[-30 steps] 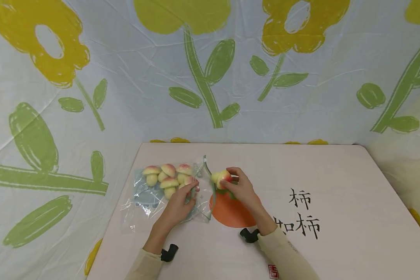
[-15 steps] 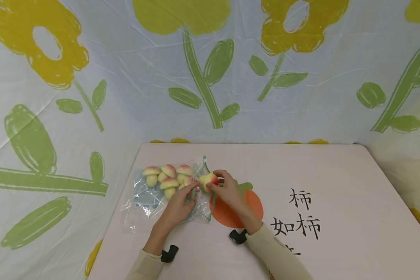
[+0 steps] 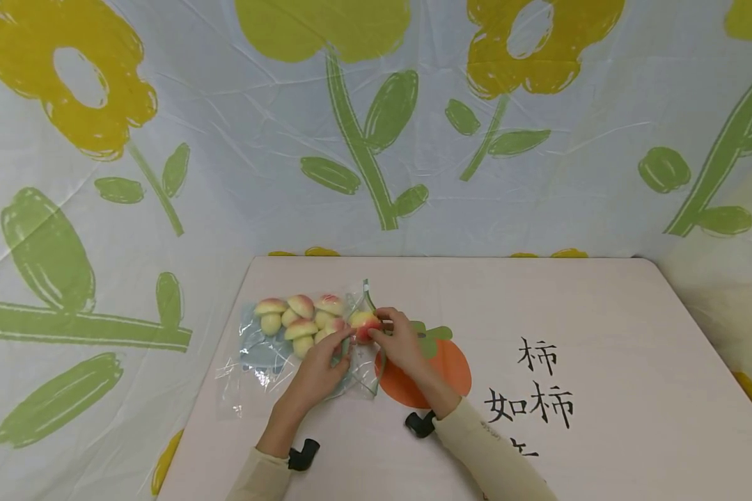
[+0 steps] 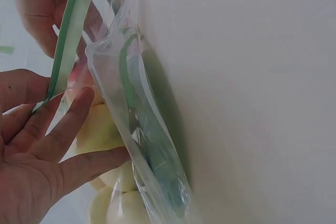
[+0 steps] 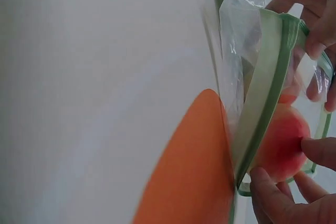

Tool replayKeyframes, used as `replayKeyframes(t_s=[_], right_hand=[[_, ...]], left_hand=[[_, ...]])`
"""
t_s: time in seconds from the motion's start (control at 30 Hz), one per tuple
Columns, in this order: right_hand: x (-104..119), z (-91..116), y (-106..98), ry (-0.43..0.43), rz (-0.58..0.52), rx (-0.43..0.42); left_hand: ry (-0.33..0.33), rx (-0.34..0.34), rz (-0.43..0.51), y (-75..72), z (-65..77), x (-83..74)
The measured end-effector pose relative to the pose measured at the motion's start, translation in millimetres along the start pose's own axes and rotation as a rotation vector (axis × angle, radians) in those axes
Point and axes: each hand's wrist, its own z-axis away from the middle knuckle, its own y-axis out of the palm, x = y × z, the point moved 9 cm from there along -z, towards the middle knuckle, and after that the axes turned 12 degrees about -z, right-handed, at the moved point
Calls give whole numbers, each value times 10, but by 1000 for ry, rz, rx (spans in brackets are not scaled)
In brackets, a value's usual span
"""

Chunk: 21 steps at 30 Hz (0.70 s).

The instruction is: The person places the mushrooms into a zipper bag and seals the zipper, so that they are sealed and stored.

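A clear zip bag (image 3: 257,372) with a green-edged mouth lies on its side, opening toward the right. Inside are several yellow mushrooms (image 3: 301,328) with pink-tinged caps, seemingly toys. My left hand (image 3: 319,365) pinches the bag at its mouth, and the left wrist view shows the green zip strip (image 4: 67,35) between thumb and fingers, other fingers spread along the plastic. With thumb and fingertips, my right hand (image 3: 403,342) holds another mushroom (image 3: 363,325) by its red cap. In the right wrist view that cap (image 5: 283,142) sits within the green-rimmed mouth; its stem is hidden.
The pale table mat (image 3: 614,313) bears an orange persimmon print (image 3: 454,369) beside the bag and black characters (image 3: 551,403) farther right. Floral cloth (image 3: 257,139) hangs behind the table and at its sides. Black wrist mounts (image 3: 303,454) show by both sleeves.
My right hand has moved left with the mushroom, from just outside the bag's mouth into it, and the cap has turned toward me. The left hand has stayed on the bag.
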Motion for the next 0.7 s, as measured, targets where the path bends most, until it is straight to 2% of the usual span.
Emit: replayKeyframes(t_s=[0.17, 0.33, 0.5, 0.7], right_hand=[[24, 0, -11, -20, 13, -14], [38, 0, -7, -36, -26, -13], [66, 10, 53, -39, -76, 39], [39, 36, 120, 16, -116, 102]], left_hand=[[-2, -5, -2, -8, 4, -13], [0, -6, -30, -19, 9, -33], [8, -23, -43, -40, 15, -56], [28, -20, -18, -36, 17, -73]])
